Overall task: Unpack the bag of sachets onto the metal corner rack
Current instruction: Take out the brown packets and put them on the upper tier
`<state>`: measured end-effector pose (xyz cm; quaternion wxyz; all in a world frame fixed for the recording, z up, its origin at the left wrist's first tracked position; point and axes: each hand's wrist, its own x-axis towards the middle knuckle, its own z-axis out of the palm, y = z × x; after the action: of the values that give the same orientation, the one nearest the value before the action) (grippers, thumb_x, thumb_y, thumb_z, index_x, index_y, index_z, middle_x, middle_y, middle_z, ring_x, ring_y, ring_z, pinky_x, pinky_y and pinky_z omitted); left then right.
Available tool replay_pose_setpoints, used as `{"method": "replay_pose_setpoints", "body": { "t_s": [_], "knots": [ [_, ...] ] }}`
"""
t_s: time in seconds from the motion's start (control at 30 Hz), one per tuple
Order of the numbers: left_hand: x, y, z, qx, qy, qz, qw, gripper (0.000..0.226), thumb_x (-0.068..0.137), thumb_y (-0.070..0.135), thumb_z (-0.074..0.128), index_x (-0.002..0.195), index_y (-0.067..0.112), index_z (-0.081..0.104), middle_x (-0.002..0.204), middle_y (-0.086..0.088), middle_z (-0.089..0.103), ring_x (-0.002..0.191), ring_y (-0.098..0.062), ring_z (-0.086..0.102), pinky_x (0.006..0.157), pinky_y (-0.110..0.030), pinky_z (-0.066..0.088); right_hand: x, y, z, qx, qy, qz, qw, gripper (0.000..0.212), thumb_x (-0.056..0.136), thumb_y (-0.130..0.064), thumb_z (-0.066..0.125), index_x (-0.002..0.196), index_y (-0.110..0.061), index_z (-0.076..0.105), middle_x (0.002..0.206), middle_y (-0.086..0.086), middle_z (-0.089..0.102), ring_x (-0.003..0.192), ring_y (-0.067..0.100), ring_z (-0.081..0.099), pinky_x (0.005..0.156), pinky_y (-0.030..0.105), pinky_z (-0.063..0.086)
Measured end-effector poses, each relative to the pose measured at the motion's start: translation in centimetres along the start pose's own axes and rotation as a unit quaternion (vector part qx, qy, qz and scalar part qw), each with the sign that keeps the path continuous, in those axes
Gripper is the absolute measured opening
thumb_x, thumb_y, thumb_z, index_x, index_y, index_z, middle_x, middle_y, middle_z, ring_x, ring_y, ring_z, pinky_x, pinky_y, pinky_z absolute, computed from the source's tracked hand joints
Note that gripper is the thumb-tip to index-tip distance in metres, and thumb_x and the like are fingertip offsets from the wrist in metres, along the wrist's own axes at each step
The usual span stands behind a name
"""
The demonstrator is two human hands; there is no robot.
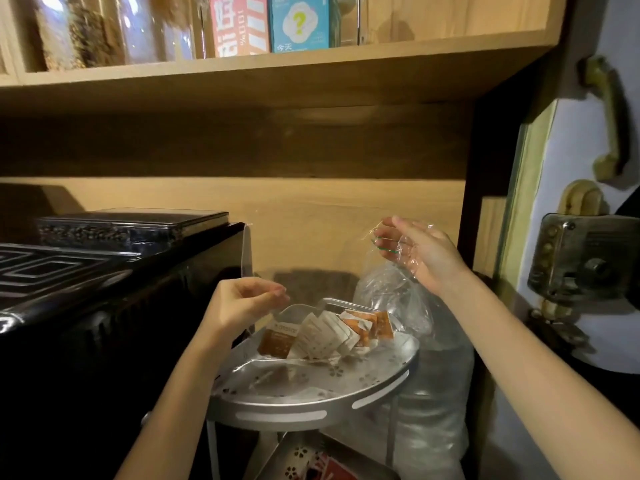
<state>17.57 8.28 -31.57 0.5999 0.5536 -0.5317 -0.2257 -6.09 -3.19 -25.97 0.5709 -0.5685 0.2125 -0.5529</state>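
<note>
A clear plastic bag (394,292) stretches across the top tier of the metal corner rack (311,403). My right hand (420,254) pinches the bag's upper edge, lifted high at the right. My left hand (242,299) pinches the bag's other corner, lower and to the left. Several orange and white sachets (325,332) lie in a row on the rack's tray, under or inside the low part of the bag; which one I cannot tell.
A black coffee machine (104,289) stands close on the left. A large clear water bottle (429,393) is behind the rack at right. A wooden shelf (259,77) with boxes and jars hangs overhead. The rack's lower tier (301,455) holds something red.
</note>
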Motion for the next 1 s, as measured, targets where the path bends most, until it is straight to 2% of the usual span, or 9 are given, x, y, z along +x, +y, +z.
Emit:
{"method": "replay_pose_setpoints", "body": {
  "t_s": [0.07,0.13,0.2,0.27,0.33,0.47,0.77,0.93,1.0],
  "knots": [
    [0.1,-0.4,-0.1,-0.057,0.012,-0.003,0.998,0.014,0.077,0.011,0.068,0.086,0.000,0.071,0.069,-0.007,0.073,0.068,-0.015,0.069,0.066,-0.026,0.056,-0.2,0.4,-0.8,0.033,-0.021,0.013,0.999,0.027,0.080,-0.026,0.064,0.101,-0.009,0.062,0.090,0.007,0.071,0.085,0.019,0.067,0.075,0.027,0.056],
    [0.4,-0.6,-0.3,-0.079,0.030,0.005,0.996,0.009,0.079,0.009,0.066,0.084,0.003,0.071,0.062,-0.001,0.073,0.063,-0.009,0.069,0.060,-0.020,0.055,-0.5,1.5,-2.2,0.058,-0.057,0.059,0.995,0.060,0.057,-0.034,0.081,0.107,-0.010,0.059,0.096,0.007,0.068,0.091,0.020,0.064,0.079,0.029,0.056],
    [0.6,-0.5,-0.1,-0.086,0.036,0.007,0.996,0.006,0.081,0.008,0.064,0.084,0.006,0.069,0.058,0.003,0.072,0.059,-0.004,0.068,0.056,-0.016,0.053,-1.2,3.2,-3.1,-0.014,-0.100,0.136,0.986,0.079,0.043,-0.031,0.089,0.111,-0.008,0.056,0.099,0.007,0.067,0.093,0.020,0.063,0.079,0.027,0.056],
    [0.9,-0.4,0.3,-0.080,0.043,0.003,0.996,0.007,0.082,0.009,0.064,0.085,0.006,0.069,0.058,0.004,0.072,0.060,-0.004,0.068,0.058,-0.019,0.053,-2.0,4.6,-2.7,-0.186,-0.120,0.177,0.959,0.061,0.062,-0.014,0.081,0.116,-0.004,0.053,0.109,0.008,0.065,0.097,0.017,0.063,0.078,0.019,0.054],
    [1.3,0.0,0.4,-0.077,0.055,0.008,0.995,0.012,0.081,0.011,0.066,0.091,0.004,0.069,0.064,0.001,0.072,0.064,-0.010,0.068,0.065,-0.027,0.052,-2.1,5.0,-2.1,-0.269,-0.080,0.130,0.951,0.035,0.076,-0.001,0.068,0.110,-0.002,0.058,0.104,0.008,0.068,0.092,0.016,0.066,0.077,0.021,0.055],
    [2.2,1.4,0.3,-0.089,0.079,0.037,0.992,0.005,0.081,0.013,0.065,0.084,0.011,0.070,0.061,0.005,0.072,0.063,-0.007,0.068,0.061,-0.022,0.052,-1.5,3.6,-1.3,-0.215,0.004,0.041,0.976,0.012,0.080,0.001,0.063,0.091,-0.005,0.065,0.087,0.009,0.070,0.074,0.015,0.069,0.067,0.024,0.059],
    [3.4,3.5,0.1,-0.075,0.144,0.086,0.983,0.009,0.084,0.017,0.063,0.090,0.014,0.068,0.081,-0.004,0.070,0.075,-0.016,0.068,0.075,-0.035,0.055,-1.1,2.9,0.2,-0.165,0.037,-0.019,0.985,0.011,0.081,0.001,0.062,0.083,-0.010,0.063,0.083,0.009,0.068,0.071,0.014,0.067,0.057,0.020,0.057],
    [1.2,1.0,0.6,-0.053,0.170,0.090,0.980,0.050,0.076,0.019,0.072,0.121,0.009,0.054,0.100,-0.001,0.064,0.090,-0.010,0.063,0.073,-0.017,0.053,-0.7,2.5,0.6,-0.108,0.020,-0.001,0.994,0.013,0.084,0.002,0.058,0.085,-0.010,0.063,0.087,0.010,0.069,0.075,0.016,0.066,0.058,0.021,0.057],
    [-0.3,-0.7,1.7,0.036,0.212,0.086,0.973,0.057,0.073,0.015,0.074,0.124,0.013,0.048,0.096,0.006,0.059,0.086,-0.008,0.059,0.076,-0.023,0.047,-0.7,2.4,0.5,-0.086,0.023,0.013,0.996,0.013,0.084,0.004,0.056,0.089,-0.007,0.062,0.084,0.009,0.068,0.073,0.016,0.066,0.056,0.020,0.057]
  ]
}}
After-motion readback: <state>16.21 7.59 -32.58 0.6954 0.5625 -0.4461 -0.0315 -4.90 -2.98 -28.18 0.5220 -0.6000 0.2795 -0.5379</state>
